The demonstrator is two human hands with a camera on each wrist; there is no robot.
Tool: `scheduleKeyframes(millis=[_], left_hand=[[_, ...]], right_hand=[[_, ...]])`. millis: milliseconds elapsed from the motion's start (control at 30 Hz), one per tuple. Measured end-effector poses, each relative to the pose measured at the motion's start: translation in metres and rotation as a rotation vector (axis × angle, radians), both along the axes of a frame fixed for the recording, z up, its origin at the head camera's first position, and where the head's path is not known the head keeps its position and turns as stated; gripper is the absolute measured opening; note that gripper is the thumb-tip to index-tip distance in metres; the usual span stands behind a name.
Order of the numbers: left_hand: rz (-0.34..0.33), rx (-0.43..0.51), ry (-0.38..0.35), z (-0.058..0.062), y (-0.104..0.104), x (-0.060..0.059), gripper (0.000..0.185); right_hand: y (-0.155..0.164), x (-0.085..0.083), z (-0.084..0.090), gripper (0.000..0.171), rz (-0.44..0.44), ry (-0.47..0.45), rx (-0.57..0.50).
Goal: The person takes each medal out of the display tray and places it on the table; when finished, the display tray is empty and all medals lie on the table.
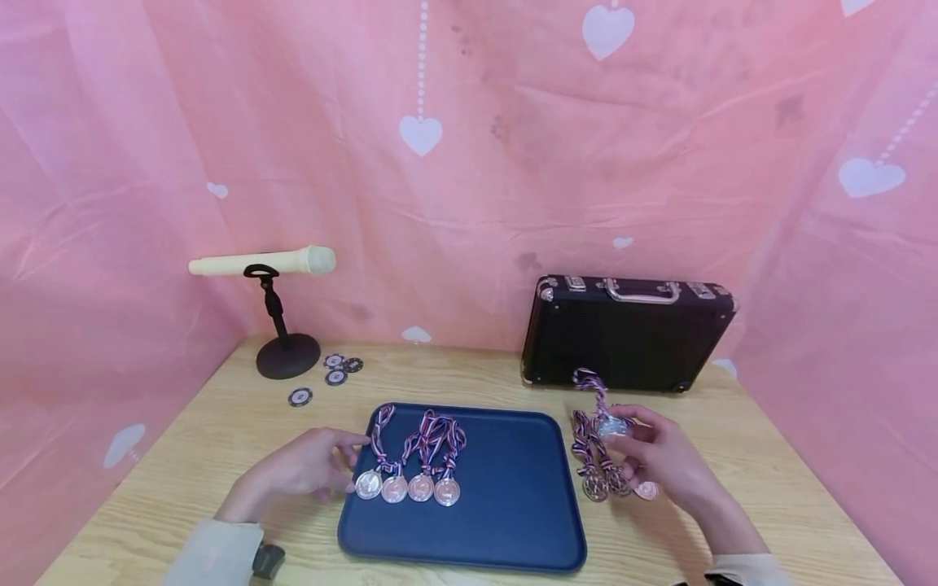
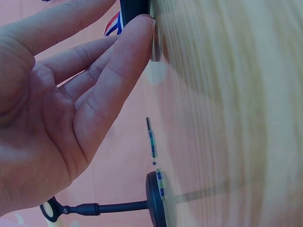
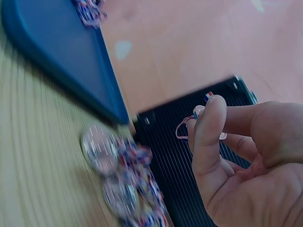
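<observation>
A dark blue tray [image 1: 513, 488] holds several round medals with red, white and blue ribbons, such as one medal [image 1: 448, 491], lined up at its left. My left hand [image 1: 311, 468] is at the tray's left edge, its fingers extended, with fingertips right at the rim [image 2: 135, 9]. On the right, my right hand [image 1: 655, 456] pinches a silvery medal [image 1: 611, 426] between thumb and fingers, its ribbon [image 1: 590, 382] extending upward. Below that hand lie several more medals [image 3: 100, 149] with bunched ribbons on the wooden table; the hand partly hides them.
A black briefcase [image 1: 623, 338] stands upright behind the right hand. At the back left, a cream microphone [image 1: 256, 262] rests on a black stand [image 1: 288, 355], near several poker chips [image 1: 300, 396]. A pink curtain [image 1: 469, 203] with white hearts hangs behind the table [image 1: 198, 456].
</observation>
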State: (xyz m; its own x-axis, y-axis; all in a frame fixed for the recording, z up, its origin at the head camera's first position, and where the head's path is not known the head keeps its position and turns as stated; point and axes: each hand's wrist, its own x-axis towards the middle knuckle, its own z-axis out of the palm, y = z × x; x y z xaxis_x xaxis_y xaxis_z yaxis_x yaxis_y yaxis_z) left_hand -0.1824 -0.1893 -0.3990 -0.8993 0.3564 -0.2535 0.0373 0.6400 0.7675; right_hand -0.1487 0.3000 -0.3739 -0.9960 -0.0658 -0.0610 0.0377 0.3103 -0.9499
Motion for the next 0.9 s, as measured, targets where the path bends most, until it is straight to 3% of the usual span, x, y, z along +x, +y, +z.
scheduleKeyframes(millis=[100, 400, 733, 900], left_hand=[[0.001, 0.001, -0.002, 0.0, 0.0, 0.0, 0.069], [0.016, -0.008, -0.005, -0.001, 0.001, 0.0, 0.069], [0.018, -0.008, -0.03, -0.001, 0.001, 0.0, 0.069], [0.018, -0.004, -0.031, 0.0, 0.0, 0.0, 0.069]], right_hand=[[0.021, 0.005, 0.0, 0.034, -0.042, 0.001, -0.002], [0.068, 0.013, -0.006, 0.043, -0.087, 0.003, 0.006], [0.084, 0.016, -0.021, 0.048, -0.091, -0.079, 0.023], [0.086, 0.015, -0.027, 0.037, -0.078, -0.108, 0.049]])
